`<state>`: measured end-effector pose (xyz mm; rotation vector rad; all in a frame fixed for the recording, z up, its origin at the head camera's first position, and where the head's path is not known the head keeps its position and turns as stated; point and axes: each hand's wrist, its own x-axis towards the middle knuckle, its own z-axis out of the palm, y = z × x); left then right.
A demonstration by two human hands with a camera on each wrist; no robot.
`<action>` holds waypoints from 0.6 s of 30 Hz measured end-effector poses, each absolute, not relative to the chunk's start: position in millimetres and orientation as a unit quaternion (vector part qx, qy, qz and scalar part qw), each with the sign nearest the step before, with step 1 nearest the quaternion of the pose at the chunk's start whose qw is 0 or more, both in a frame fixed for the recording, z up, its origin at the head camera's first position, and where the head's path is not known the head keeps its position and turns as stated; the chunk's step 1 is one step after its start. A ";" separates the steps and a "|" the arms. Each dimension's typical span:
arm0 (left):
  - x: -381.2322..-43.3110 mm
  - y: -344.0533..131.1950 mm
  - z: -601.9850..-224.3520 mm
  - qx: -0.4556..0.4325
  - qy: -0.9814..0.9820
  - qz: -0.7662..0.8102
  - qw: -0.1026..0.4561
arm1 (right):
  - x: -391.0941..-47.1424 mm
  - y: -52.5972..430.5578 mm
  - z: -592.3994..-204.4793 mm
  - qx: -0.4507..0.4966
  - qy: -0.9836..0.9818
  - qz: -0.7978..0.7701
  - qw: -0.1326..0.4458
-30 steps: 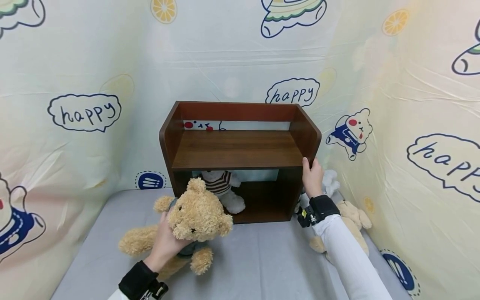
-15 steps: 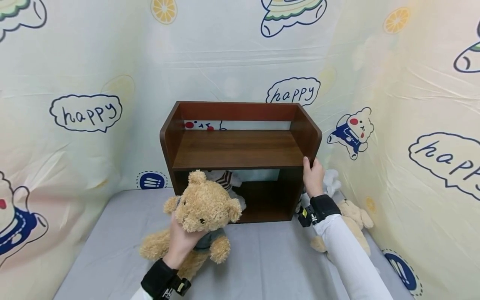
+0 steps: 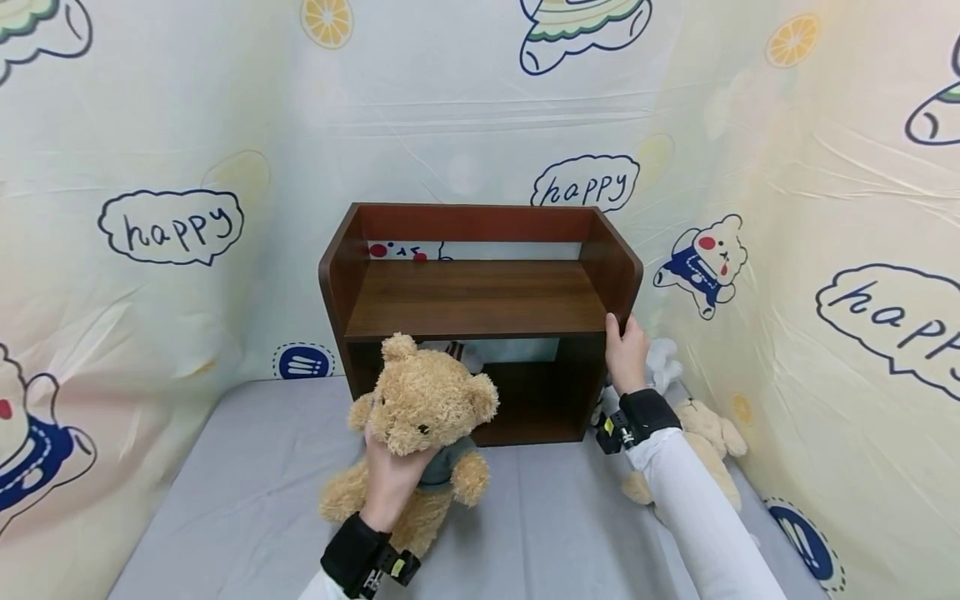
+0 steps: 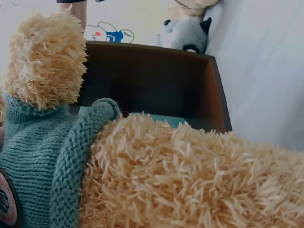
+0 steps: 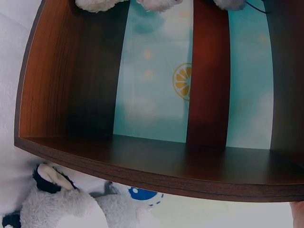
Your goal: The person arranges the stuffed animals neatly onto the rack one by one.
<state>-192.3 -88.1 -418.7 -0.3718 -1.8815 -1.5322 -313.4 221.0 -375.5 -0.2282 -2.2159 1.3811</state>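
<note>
My left hand (image 3: 393, 479) grips a tan teddy bear (image 3: 435, 400) below its head, in front of the shelf's left half. The bear leans slightly and wears a knitted blue-green sweater (image 4: 42, 161), seen close in the left wrist view. With my right hand (image 3: 628, 354) I hold the right side panel of the brown two-tier wooden shelf (image 3: 480, 300). Only a bit of that hand shows at the right wrist view's corner. Inside the lower compartment, a plush toy in striped clothing (image 3: 472, 358) is mostly hidden behind the bear.
Right of the shelf, partly behind my right arm, lie a grey plush toy (image 3: 662, 365) and a cream plush toy (image 3: 708, 429). A grey-covered surface (image 3: 517, 517) lies under everything. Printed cloth (image 3: 450, 108) hangs behind and at both sides.
My left hand has carried the teddy bear to the right and a little upward, more upright than before. The bear now covers most of the striped toy. My right hand stays on the shelf.
</note>
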 end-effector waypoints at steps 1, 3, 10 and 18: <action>-192.9 -86.2 -419.5 -0.142 -0.718 -0.593 0.336 | -313.4 220.8 -375.5 -0.084 -0.817 0.510 0.256; -193.3 -82.3 -420.3 -0.138 -0.715 -0.599 0.333 | -313.6 220.6 -375.3 -0.084 -0.816 0.512 0.256; -198.0 -66.6 -426.5 -0.130 -0.667 -0.657 0.325 | -314.3 221.4 -375.2 -0.083 -0.818 0.503 0.268; -200.5 -49.3 -429.3 -0.117 -0.625 -0.700 0.325 | -314.3 222.0 -374.6 -0.079 -0.820 0.503 0.261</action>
